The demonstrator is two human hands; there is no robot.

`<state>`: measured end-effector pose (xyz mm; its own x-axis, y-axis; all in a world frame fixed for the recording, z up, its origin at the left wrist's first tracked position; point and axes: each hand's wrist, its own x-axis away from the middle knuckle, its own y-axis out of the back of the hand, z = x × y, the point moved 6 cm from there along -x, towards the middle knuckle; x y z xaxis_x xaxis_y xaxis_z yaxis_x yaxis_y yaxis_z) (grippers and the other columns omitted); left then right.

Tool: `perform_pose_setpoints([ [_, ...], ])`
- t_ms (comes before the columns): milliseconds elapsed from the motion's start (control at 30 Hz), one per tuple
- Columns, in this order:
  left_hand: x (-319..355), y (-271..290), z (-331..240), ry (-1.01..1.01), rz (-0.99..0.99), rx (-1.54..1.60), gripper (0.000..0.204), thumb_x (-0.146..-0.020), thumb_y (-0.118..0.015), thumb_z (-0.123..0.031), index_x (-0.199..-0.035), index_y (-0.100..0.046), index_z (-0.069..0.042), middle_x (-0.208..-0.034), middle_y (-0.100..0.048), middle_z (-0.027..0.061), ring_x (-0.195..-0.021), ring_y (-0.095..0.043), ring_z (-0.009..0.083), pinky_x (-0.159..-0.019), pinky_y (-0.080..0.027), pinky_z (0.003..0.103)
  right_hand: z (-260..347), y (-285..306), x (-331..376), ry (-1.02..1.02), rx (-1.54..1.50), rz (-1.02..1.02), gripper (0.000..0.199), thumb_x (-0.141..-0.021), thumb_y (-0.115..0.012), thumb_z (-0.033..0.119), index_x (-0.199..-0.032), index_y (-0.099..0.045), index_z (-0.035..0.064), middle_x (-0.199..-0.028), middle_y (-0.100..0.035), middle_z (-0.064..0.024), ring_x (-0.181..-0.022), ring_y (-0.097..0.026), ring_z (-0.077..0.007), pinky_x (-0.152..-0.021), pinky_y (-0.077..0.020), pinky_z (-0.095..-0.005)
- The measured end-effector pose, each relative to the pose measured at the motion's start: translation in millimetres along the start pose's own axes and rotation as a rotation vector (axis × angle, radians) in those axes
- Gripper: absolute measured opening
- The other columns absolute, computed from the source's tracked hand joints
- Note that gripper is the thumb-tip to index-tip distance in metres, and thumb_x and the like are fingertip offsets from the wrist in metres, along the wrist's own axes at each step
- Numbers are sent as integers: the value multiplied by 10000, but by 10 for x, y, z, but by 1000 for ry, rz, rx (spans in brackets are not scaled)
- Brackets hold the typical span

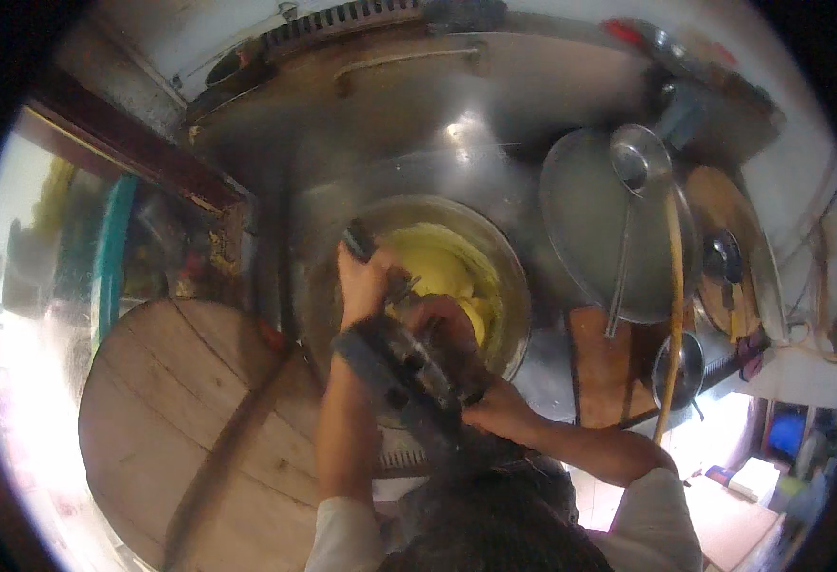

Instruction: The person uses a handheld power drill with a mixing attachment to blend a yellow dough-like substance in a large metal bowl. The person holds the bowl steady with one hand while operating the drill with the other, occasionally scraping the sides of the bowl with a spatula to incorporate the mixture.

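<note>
Bowl mid-view w/ yellow pieces at 1 o'clock inside, L hand curled tight round dark-handled tool at 10, R hand at 4, grip unclear, both above prob. to catch drips.

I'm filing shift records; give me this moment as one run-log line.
left hand: gripping dark tool | right hand: at metal bowl, grip unclear | inside: yellow contents
</note>
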<state>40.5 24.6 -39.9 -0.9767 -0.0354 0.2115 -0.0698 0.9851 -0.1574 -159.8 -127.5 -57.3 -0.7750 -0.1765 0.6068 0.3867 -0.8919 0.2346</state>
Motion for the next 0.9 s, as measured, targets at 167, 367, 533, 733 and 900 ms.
perform_pose_setpoints([
  [167,-63,-865,177,5,415,-31,212,-708,-588,-97,-887,-535,5,-708,-565,79,-659,-563,172,-539,-459,323,-95,-61,439,-97,-580,11,119,-648,-596,63,-738,-567,-11,-592,-571,-88,-507,-555,-170,-468,-413,-290],
  [367,-68,-1774,813,-58,465,-718,573,-594,-743,-305,-878,-550,154,-860,-600,278,-849,-609,332,-710,-478,401,-551,-48,752,-365,-1153,-49,107,-649,-548,8,-751,-517,13,-598,-494,-83,-506,-515,-208,-481,-430,-339],
  [533,167,-1842,1044,95,506,-712,726,-592,-705,-250,-1113,-381,138,-1016,-555,300,-966,-562,393,-829,-450,390,-879,-169,533,-187,-1243,144,218,-614,-570,67,-811,-500,8,-598,-483,-95,-507,-472,-213,-486,-395,-312],
  [733,-84,-1147,728,-78,261,-642,747,-619,-673,-190,-1195,-324,132,-1151,-477,308,-1121,-475,370,-923,-393,384,-985,-522,-45,-168,-1077,307,229,-641,-609,136,-821,-526,21,-604,-496,-82,-510,-467,-196,-492,-382,-294],
  [900,-131,-457,31,93,100,-459,814,-712,-643,-181,-1330,-209,123,-1214,-460,292,-1093,-500,375,-916,-407,402,-1266,-866,-576,-127,-1359,479,294,-676,-621,188,-898,-542,11,-758,-569,-112,-659,-559,-216,-573,-440,-311],
])
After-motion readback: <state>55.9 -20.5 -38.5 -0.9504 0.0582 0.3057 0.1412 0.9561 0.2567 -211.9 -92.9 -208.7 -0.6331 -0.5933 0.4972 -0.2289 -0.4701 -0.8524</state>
